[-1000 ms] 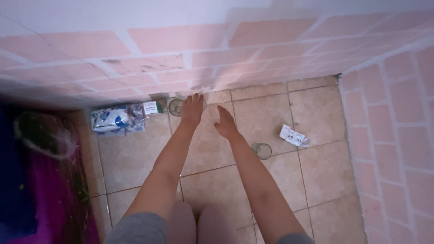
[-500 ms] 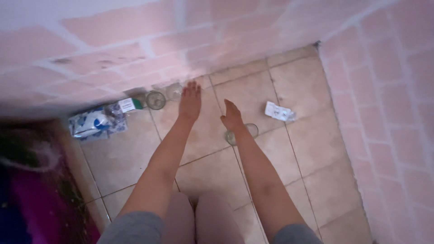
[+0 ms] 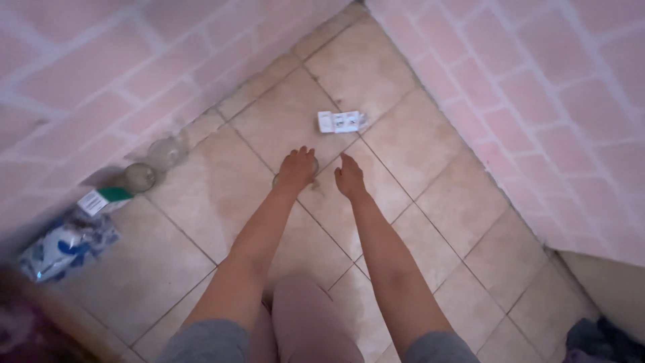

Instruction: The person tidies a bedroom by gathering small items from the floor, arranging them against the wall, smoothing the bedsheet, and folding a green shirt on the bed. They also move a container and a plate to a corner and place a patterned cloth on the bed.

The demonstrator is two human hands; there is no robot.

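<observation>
The tiled floor (image 3: 222,195) spreads under both hands. Far left of the fingers lies a blue-and-white plastic packet (image 3: 64,245), contents unclear. The left hand (image 3: 297,168) lies flat, fingers loosely spread, over a clear glass (image 3: 277,180) that looks empty. The right hand (image 3: 350,178), open and empty, hovers just beside. Two more glasses (image 3: 153,163) stand leftward by the wall. A small white packet (image 3: 341,122) lies beyond the fingertips.
</observation>
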